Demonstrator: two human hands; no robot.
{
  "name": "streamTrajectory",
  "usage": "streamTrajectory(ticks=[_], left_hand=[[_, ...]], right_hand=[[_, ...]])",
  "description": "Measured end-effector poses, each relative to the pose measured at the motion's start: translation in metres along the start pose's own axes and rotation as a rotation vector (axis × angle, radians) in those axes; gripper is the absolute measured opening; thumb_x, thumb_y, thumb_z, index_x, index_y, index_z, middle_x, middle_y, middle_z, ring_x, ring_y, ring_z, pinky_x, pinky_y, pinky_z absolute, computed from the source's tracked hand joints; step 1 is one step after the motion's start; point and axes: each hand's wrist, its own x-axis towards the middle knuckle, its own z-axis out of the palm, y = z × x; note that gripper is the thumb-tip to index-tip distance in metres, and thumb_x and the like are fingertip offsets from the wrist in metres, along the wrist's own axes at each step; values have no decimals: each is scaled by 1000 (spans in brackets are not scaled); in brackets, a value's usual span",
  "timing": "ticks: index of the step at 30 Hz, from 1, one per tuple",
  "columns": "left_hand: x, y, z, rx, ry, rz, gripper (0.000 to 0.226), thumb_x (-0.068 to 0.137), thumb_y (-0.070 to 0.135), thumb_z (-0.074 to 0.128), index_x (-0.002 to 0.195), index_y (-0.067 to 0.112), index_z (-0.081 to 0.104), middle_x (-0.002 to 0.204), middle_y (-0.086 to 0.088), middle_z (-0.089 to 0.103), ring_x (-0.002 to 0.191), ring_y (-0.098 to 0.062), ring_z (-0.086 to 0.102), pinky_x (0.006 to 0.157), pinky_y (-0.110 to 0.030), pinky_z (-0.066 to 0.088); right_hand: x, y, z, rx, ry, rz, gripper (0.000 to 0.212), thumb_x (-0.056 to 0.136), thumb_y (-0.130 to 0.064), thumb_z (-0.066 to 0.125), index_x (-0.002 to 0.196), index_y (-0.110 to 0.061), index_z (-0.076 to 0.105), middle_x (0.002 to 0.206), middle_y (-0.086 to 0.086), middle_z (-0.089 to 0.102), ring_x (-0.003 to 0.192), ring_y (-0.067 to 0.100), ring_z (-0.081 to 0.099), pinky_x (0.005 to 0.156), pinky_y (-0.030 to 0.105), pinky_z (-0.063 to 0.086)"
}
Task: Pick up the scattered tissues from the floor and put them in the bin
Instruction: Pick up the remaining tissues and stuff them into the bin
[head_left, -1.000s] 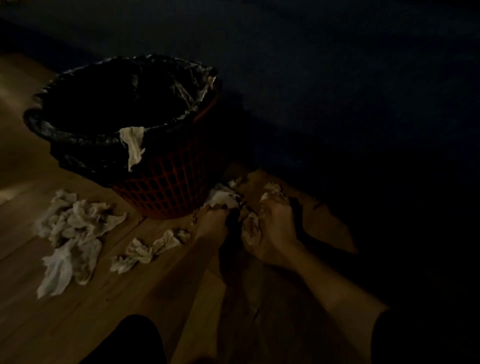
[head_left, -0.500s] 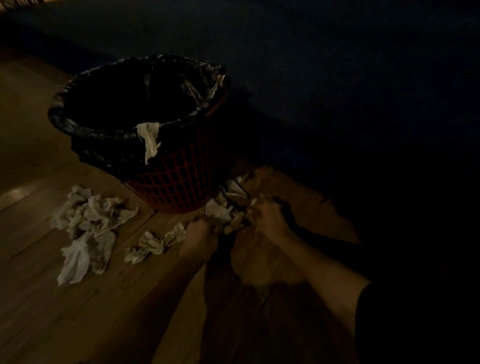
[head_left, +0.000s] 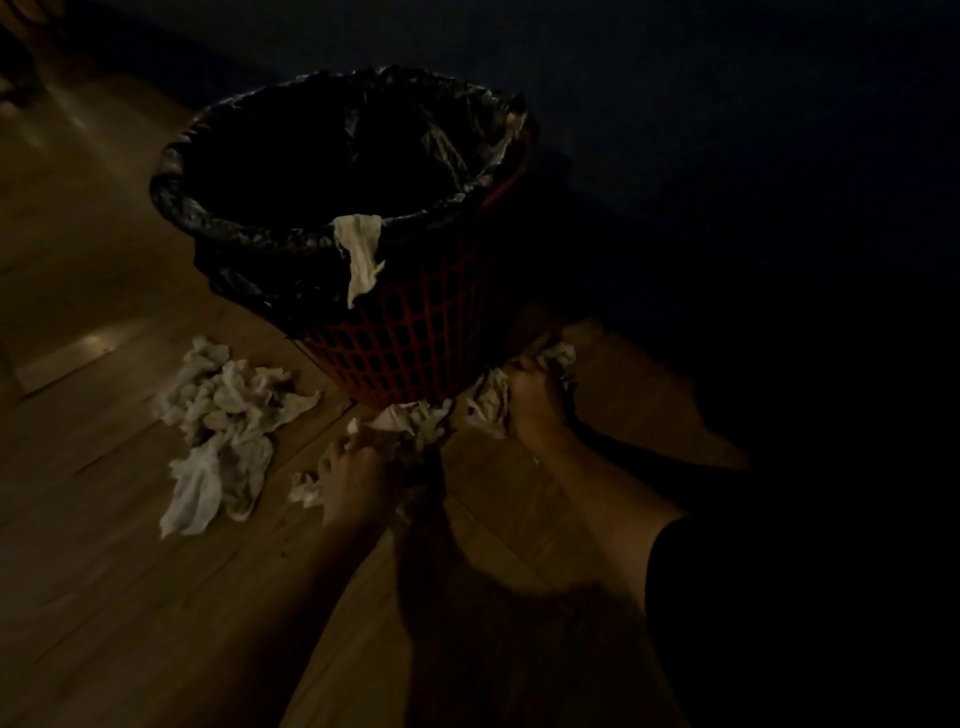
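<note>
Very dark feed, no labels or writing readable anywhere. I see the red mesh bin (head_left: 410, 348) with black liner (head_left: 270, 244) at centre-far; one tissue (head_left: 361, 254) hangs over its near rim. My left hand (head_left: 358, 467) is curled around crumpled tissues (head_left: 415, 418) just near the bin base. My right hand (head_left: 535, 395) grips another wad (head_left: 491, 402) right of the base, beside the bin. A big loose pile (head_left: 228, 415) lies on the wood floor (head_left: 130, 597), left of the bin.
</note>
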Motion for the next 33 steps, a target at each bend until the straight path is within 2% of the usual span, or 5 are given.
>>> streamTrajectory(ticks=[6, 11, 16, 25, 33], left_hand=[[0, 2, 1, -95, -27, -50, 18, 81, 16, 66, 99, 18, 68, 105, -10, 65, 95, -29, 61, 87, -43, 51], [-5, 11, -14, -135, -34, -92, 17, 85, 5, 55, 92, 4, 70, 87, -13, 66, 77, -25, 59, 68, -34, 44], [-29, 4, -15, -151, -44, -50, 16, 85, 7, 55, 89, 4, 69, 94, -16, 69, 79, -28, 65, 63, -35, 52], [-54, -9, -41, -231, 155, 84, 10, 82, 4, 62, 81, 9, 71, 79, 0, 62, 67, -15, 57, 46, -12, 28], [-57, -20, -99, -143, 312, 326, 14, 78, -8, 61, 83, 2, 70, 88, -17, 68, 79, -34, 63, 64, -39, 52]], right_hand=[[0, -10, -27, 335, 15, 116, 30, 91, 0, 49, 64, -3, 61, 75, 13, 62, 66, 22, 54, 64, 31, 46], [-35, -37, -4, 3, -105, -68, 23, 87, -13, 56, 108, -9, 64, 127, 16, 53, 116, 37, 45, 96, 43, 46], [-73, -37, 1, 4, -7, -257, 21, 78, 4, 57, 93, 0, 69, 103, 21, 67, 100, 38, 57, 79, 45, 54], [-54, -36, -90, 550, 214, 220, 24, 82, 15, 50, 83, 6, 72, 96, 22, 71, 89, 23, 63, 69, 9, 47], [-57, -93, -168, 615, 222, 27, 26, 82, 6, 55, 88, -10, 75, 89, -2, 69, 90, 9, 62, 84, 19, 50]])
